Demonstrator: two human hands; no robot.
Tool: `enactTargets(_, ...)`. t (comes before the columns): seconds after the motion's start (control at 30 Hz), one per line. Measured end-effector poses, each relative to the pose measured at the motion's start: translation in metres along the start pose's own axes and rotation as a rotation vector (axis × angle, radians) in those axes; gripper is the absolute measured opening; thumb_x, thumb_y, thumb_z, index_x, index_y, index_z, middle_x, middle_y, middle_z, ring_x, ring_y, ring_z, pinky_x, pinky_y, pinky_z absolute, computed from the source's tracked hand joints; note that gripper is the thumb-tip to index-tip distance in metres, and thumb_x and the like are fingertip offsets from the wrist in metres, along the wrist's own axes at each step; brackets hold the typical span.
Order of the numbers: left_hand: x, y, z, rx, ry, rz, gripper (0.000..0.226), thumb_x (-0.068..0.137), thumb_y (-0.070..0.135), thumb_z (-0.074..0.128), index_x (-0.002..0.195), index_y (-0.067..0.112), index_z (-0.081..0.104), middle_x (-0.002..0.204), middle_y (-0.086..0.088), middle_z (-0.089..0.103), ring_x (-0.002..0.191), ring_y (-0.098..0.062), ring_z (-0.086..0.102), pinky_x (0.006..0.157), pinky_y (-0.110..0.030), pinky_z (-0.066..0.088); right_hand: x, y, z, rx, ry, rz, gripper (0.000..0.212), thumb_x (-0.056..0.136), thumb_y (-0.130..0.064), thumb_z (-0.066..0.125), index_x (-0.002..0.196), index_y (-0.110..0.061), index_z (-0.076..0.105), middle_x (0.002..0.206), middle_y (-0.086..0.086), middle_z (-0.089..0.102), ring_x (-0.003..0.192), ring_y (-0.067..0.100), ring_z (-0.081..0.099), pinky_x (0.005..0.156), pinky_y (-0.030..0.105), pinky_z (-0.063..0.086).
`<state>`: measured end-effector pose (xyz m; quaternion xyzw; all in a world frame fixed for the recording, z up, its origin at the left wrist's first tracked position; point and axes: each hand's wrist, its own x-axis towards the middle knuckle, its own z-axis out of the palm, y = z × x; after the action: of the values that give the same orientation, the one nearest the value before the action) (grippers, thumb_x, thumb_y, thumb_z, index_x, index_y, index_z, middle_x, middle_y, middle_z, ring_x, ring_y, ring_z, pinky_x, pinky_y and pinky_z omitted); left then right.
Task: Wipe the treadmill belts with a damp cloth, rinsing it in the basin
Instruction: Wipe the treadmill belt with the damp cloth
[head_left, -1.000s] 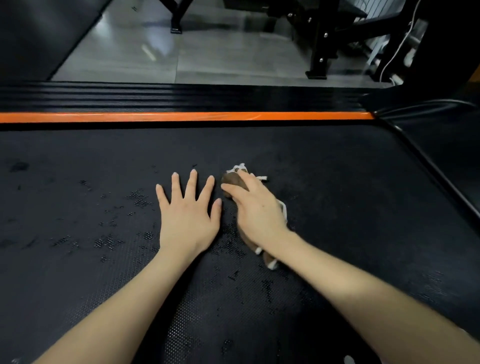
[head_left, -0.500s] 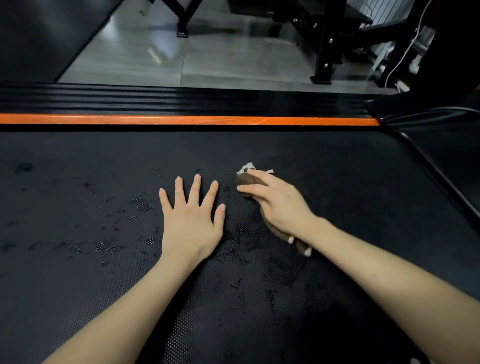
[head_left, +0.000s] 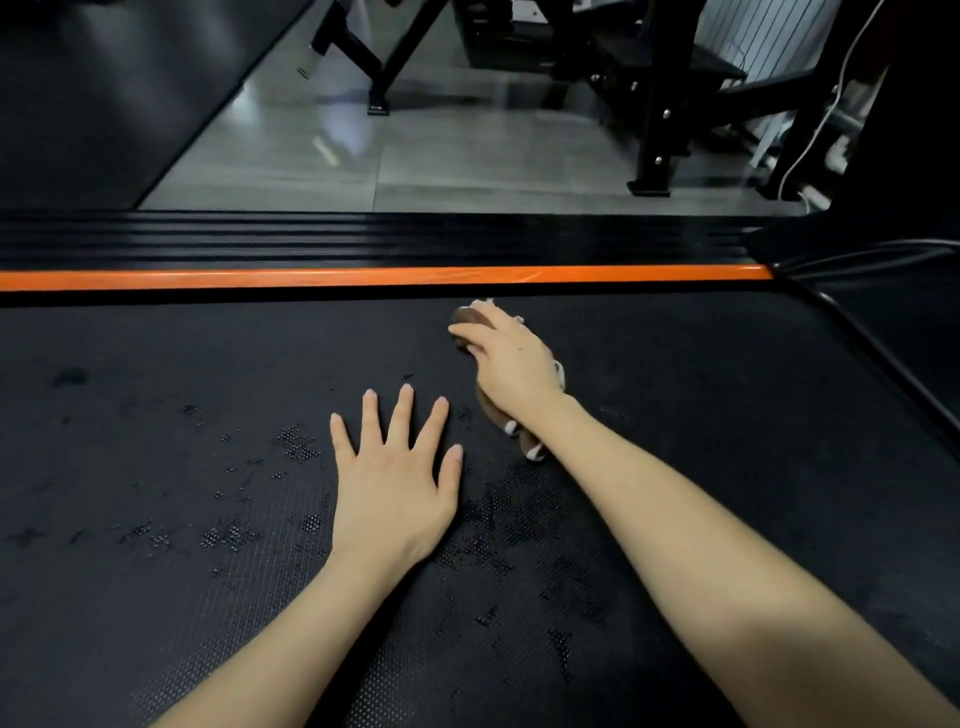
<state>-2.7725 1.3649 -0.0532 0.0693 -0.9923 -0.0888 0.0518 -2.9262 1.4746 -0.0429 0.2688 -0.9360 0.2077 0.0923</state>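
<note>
Directly below: I see a black treadmill belt (head_left: 675, 415) with a fine dotted texture filling the near half of the view.
Left hand (head_left: 392, 483): laid palm-down on the belt near the centre, fingers straight and spread, holding nothing.
Right hand (head_left: 511, 361): farther out and just right of the left hand, fingers bent over a bunched cloth (head_left: 524, 439) and gripping it against the belt.
Cloth: brown with white trim, lying on the belt; its ends show beyond the fingertips and beside the wrist.
Wet marks (head_left: 519, 519): dark glistening patches on the belt between my forearms and to the left of the left hand.
Far edge: an orange stripe (head_left: 363, 278) runs across, with a ribbed black side rail (head_left: 363, 239) beyond it.
Background: grey tiled floor (head_left: 441, 156), a black machine frame (head_left: 660, 104) and a white cable (head_left: 810, 135) at far right.
</note>
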Motion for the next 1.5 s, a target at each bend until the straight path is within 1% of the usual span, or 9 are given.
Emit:
enactTargets(0.27, 0.001, 0.003, 0.002, 0.015, -0.004, -0.014, 0.066, 0.090, 0.055, 0.006, 0.149, 0.032, 0.025, 0.157, -0.005, 0.021, 0.145, -0.037, 0.008, 0.114, -0.059, 0.000, 0.013, 0.074, -0.024, -0.121, 0.227, 0.525, 0.038, 0.092, -0.009, 0.046, 0.126, -0.020, 0.058, 0.145, 0.008, 0.038, 0.134, 0.032, 0.030, 0.107, 0.039, 0.030)
enactTargets(0.4, 0.001, 0.003, 0.001, 0.042, -0.025, -0.017, 0.070, 0.086, 0.056, 0.000, 0.150, 0.033, 0.020, 0.159, -0.004, 0.016, 0.145, -0.037, 0.004, 0.114, -0.059, -0.001, 0.028, -0.003, 0.010, -0.037, 0.143, 0.234, 0.036, 0.089, -0.009, 0.049, 0.122, -0.015, 0.062, 0.131, 0.012, 0.051, 0.124, 0.034, 0.041, 0.104, 0.038, 0.031)
enactTargets(0.53, 0.001, 0.000, 0.000, 0.033, -0.021, -0.016, 0.072, 0.085, 0.057, -0.005, 0.150, 0.036, 0.015, 0.160, 0.000, 0.010, 0.146, -0.032, -0.001, 0.115, -0.056, -0.004, 0.028, -0.021, 0.017, 0.031, 0.011, 0.059, 0.037, 0.094, -0.012, 0.048, 0.126, -0.024, 0.059, 0.146, 0.002, 0.039, 0.134, 0.023, 0.034, 0.103, 0.035, 0.034)
enactTargets(0.77, 0.000, 0.001, 0.001, 0.024, -0.008, -0.028, 0.071, 0.085, 0.058, -0.003, 0.150, 0.037, 0.017, 0.159, 0.000, 0.012, 0.146, -0.032, 0.001, 0.115, -0.055, -0.004, 0.007, 0.087, -0.037, -0.065, 0.167, 0.403, 0.042, 0.091, -0.008, 0.045, 0.126, -0.027, 0.059, 0.145, 0.003, 0.040, 0.127, 0.029, 0.042, 0.099, 0.035, 0.038)
enactTargets(0.9, 0.001, 0.002, 0.001, 0.040, -0.015, -0.030, 0.070, 0.086, 0.057, 0.000, 0.149, 0.036, 0.019, 0.159, -0.001, 0.014, 0.146, -0.032, 0.002, 0.115, -0.056, -0.002, -0.012, 0.054, -0.029, -0.040, 0.099, 0.100, 0.033, 0.089, -0.007, 0.049, 0.114, -0.018, 0.068, 0.139, 0.004, 0.050, 0.123, 0.030, 0.050, 0.102, 0.033, 0.038)
enactTargets(1.0, 0.000, 0.001, 0.000, 0.031, -0.016, -0.039, 0.065, 0.088, 0.055, 0.005, 0.149, 0.036, 0.020, 0.159, 0.000, 0.015, 0.146, -0.031, 0.002, 0.115, -0.055, -0.001, -0.069, 0.019, -0.035, 0.013, 0.060, -0.108, 0.031, 0.083, -0.005, 0.051, 0.104, -0.014, 0.073, 0.124, 0.009, 0.062, 0.114, 0.036, 0.057, 0.100, 0.046, 0.043)
enactTargets(1.13, -0.001, 0.000, -0.002, 0.008, -0.029, -0.039, 0.053, 0.098, 0.049, 0.017, 0.150, 0.036, 0.018, 0.160, 0.000, 0.010, 0.146, -0.030, -0.002, 0.116, -0.054, -0.004, -0.195, -0.019, -0.057, -0.044, 0.059, -0.111, 0.039, 0.077, -0.002, 0.052, 0.107, -0.018, 0.071, 0.125, 0.009, 0.061, 0.118, 0.039, 0.054, 0.097, 0.055, 0.043)
enactTargets(1.27, 0.000, 0.001, -0.003, 0.023, -0.050, -0.038, 0.054, 0.098, 0.049, 0.018, 0.150, 0.035, 0.017, 0.160, -0.001, 0.010, 0.146, -0.031, -0.003, 0.115, -0.054, -0.005, -0.287, -0.031, -0.084, -0.049, -0.043, -0.194, 0.045, 0.080, -0.010, 0.043, 0.113, -0.028, 0.066, 0.132, 0.000, 0.057, 0.126, 0.027, 0.049, 0.106, 0.043, 0.038)
enactTargets(1.5, -0.022, 0.003, -0.017, -0.098, -0.057, -0.004, 0.051, 0.100, 0.041, 0.031, 0.149, 0.028, 0.027, 0.157, -0.009, 0.019, 0.145, -0.032, 0.006, 0.116, -0.054, -0.001, -0.187, -0.010, -0.064, -0.019, -0.017, 0.046, 0.039, 0.083, -0.001, 0.052, 0.113, -0.018, 0.069, 0.130, 0.013, 0.057, 0.124, 0.036, 0.049, 0.107, 0.059, 0.028)
